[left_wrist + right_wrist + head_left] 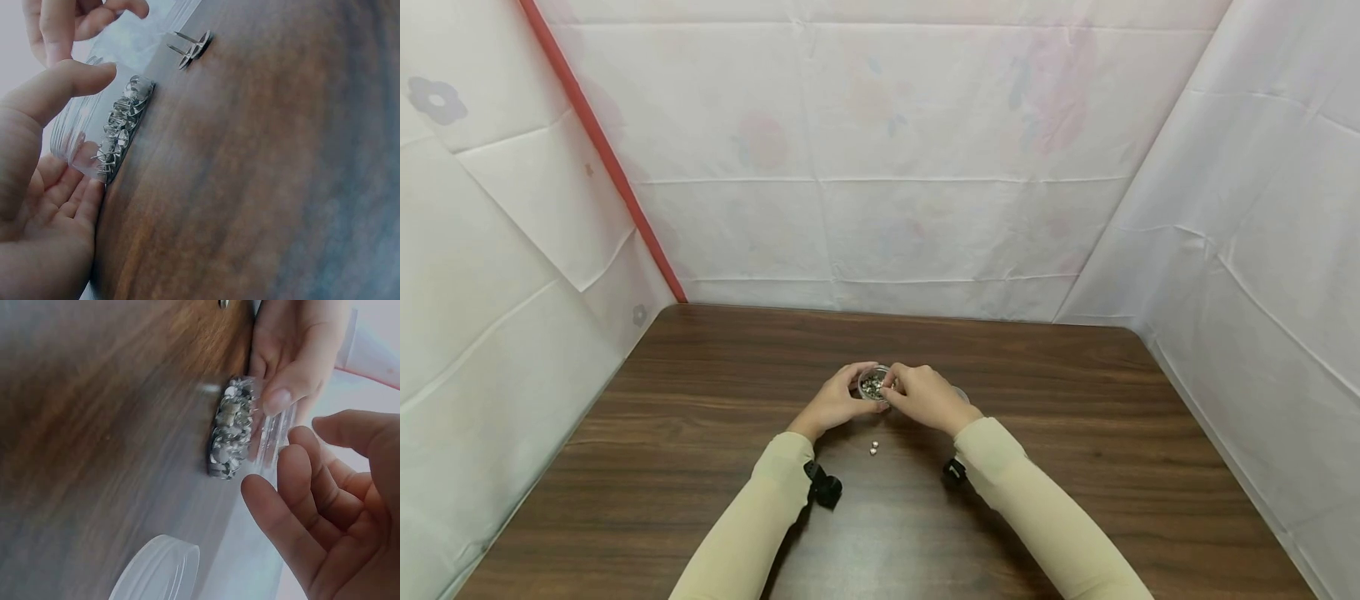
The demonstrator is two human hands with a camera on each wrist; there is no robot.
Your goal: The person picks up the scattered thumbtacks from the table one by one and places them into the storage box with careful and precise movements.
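A clear round jar (861,385) stands on the table with silvery thumbtacks (231,431) in its bottom. My left hand (835,405) holds it from the side, the thumb against the wall near the threaded neck and the fingers around the far side. At the jar's mouth is my right hand (931,398), its fingers loosely bent; the right wrist view (350,519) shows a gap between thumb and fingers and no tack there. Two loose thumbtacks (197,50) lie on the table on the near side of the jar, points up.
A clear lid (165,569) lies on the table to the right of the jar, partly behind my right hand in the head view. The brown wood-grain table (700,400) is bounded by white cloth walls (880,233) at the back and sides.
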